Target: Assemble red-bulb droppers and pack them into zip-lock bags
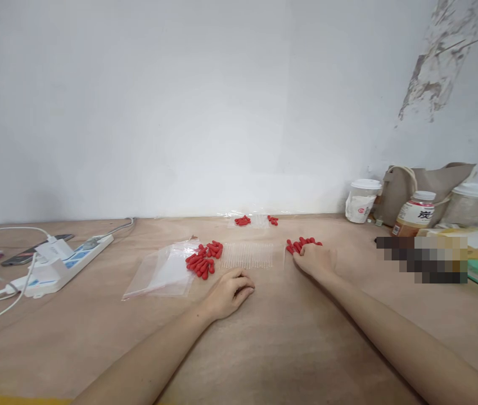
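Note:
My left hand (229,293) rests on the table with its fingers loosely curled in, and nothing shows in it. Just beyond it lies a row of thin clear tubes (247,255), side by side. A pile of red rubber bulbs (200,261) sits to the left of this row, partly on a clear plastic bag (163,270). On the right, my right hand (315,260) reaches into a smaller group of red bulbs (302,245). Its fingers are closed at the near edge of that group, on a red bulb; the fingertips are partly hidden.
Near the wall lie clear bags (258,221) with more red bulbs. A white power strip (70,264) with cables and a phone (32,251) are at left. A lidded cup (361,201), a bottle (415,214), a grey bag (395,194) and a larger tub (475,205) stand at right.

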